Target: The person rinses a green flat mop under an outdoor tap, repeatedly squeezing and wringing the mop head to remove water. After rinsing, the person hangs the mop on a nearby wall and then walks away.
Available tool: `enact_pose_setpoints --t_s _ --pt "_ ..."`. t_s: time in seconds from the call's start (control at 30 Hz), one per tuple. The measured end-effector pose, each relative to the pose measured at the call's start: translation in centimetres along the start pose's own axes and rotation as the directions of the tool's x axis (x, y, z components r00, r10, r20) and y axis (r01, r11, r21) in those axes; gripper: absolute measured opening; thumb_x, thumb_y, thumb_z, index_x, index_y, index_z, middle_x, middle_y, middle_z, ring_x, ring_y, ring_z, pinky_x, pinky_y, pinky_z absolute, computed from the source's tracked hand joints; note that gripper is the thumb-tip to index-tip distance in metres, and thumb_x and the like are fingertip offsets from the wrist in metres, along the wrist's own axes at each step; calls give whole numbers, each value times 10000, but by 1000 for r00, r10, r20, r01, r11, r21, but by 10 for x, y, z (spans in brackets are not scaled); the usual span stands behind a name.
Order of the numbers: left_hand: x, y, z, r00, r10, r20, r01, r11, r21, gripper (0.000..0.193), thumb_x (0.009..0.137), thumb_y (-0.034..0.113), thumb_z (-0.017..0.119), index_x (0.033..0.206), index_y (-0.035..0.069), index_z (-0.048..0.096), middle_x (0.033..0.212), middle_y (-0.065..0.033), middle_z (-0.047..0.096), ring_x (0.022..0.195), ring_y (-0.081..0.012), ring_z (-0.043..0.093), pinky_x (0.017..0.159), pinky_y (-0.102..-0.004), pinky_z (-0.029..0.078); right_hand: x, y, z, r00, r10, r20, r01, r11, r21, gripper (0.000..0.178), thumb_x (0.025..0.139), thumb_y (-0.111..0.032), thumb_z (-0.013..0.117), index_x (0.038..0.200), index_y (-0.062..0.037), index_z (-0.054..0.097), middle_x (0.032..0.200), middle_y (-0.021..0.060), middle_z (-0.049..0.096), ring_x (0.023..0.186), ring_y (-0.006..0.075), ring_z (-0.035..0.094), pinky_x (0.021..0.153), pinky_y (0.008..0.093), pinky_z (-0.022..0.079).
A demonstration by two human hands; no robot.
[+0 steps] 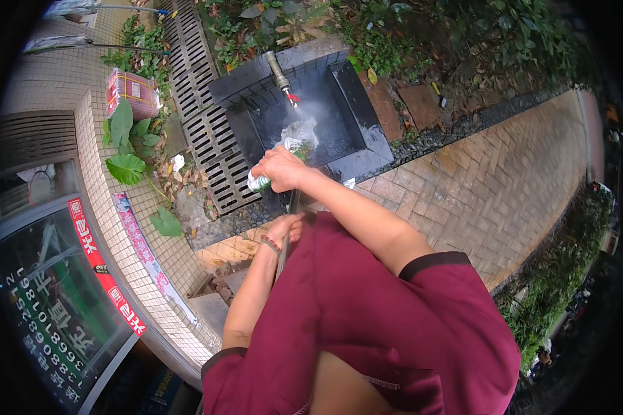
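The wet green-and-white bundle [300, 137] is inside the dark basin [358, 163], toward its near left corner, right under the tap [277, 71]. I cannot tell whether it is a cloth or a mop head. Water [294, 114] from the tap falls on it, with a pale haze of spray spreading over the inside of the basin. My right hand [280, 169] is closed around the bundle by the basin's near edge, and a striped end of it pokes out on the left side of my fist. The tap, with its small red handle, sticks out over the basin from the far edge.

Nearer my body, my left hand [287, 228] has its fingers curled in at a thin grey pole [295, 201]; how firmly they close on it I cannot tell. I have a beaded bracelet [271, 243] on that wrist. A slotted drain cover [225, 166] runs along the basin's left edge, and beyond it sits a pinkish-red package [135, 97] with yellow straps. Past the basin's right edge stretches a brick path [457, 187]. Leafy plants [387, 34] grow behind the far edge.
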State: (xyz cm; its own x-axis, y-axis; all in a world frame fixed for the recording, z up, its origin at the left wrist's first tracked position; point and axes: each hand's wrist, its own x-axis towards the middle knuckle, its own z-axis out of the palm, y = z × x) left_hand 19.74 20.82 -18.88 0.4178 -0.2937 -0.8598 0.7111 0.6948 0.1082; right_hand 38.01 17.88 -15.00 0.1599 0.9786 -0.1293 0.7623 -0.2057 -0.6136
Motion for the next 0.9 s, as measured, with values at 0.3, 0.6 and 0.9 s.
enact_pose_setpoints --t_s 0.3,0.6,0.9 --pt "1 -30 -34 1000 -4 27 2 999 50 146 889 141 555 789 94 458 577 36 374 451 -69 360 388 -216 292 -50 -41 89 995 26 -91 -21 998 52 310 580 -52 650 874 -149 635 828 19 623 937 236 551 801 366 364" --pt "-10 -64 -67 999 38 -18 -36 992 119 185 880 141 563 746 85 448 593 17 434 460 -68 400 402 -213 320 -79 -65 138 995 77 -69 -75 997 35 409 565 -254 775 925 -173 599 888 16 600 978 238 518 835 394 332" --pt "-58 -86 -64 997 -35 -66 49 975 218 166 886 127 533 740 78 470 586 19 440 436 -58 396 366 -202 309 -109 -115 163 973 144 -180 -157 986 -60 362 615 -249 739 942 -177 600 892 15 590 952 240 507 806 386 322"
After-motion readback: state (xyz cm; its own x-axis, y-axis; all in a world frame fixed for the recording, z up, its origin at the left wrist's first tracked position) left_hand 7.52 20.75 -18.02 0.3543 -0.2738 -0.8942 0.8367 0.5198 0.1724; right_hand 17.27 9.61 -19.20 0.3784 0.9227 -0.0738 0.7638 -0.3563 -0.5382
